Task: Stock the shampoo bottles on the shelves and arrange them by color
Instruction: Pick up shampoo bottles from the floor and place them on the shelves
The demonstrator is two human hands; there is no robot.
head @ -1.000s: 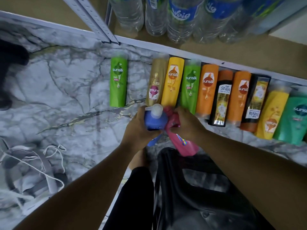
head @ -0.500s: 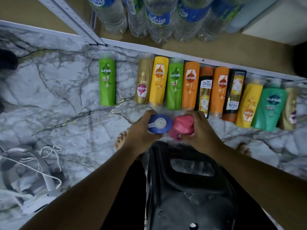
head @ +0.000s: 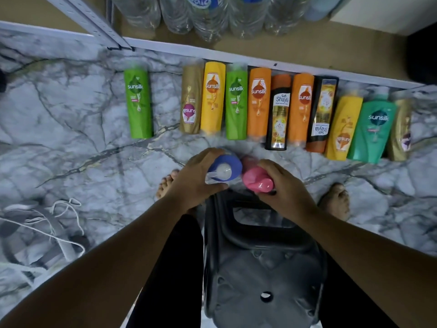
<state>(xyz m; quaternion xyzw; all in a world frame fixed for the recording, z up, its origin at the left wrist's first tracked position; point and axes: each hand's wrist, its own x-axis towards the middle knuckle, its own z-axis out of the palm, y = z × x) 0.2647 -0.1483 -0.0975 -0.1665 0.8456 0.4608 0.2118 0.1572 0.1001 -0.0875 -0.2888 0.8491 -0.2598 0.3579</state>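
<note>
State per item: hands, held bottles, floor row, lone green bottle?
left hand, grips blue pump bottle
right hand, grips pink bottle
blue pump bottle, held, pump head facing camera
pink bottle, held, end-on to camera
floor row, lying flat, colours mixed
lone green bottle, lying flat, apart from row

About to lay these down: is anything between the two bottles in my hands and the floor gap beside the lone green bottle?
Nothing visible does. Only marble floor lies between the blue pump bottle, the pink bottle and the gap from the lone green Sunsilk bottle to the gold bottle.
</note>
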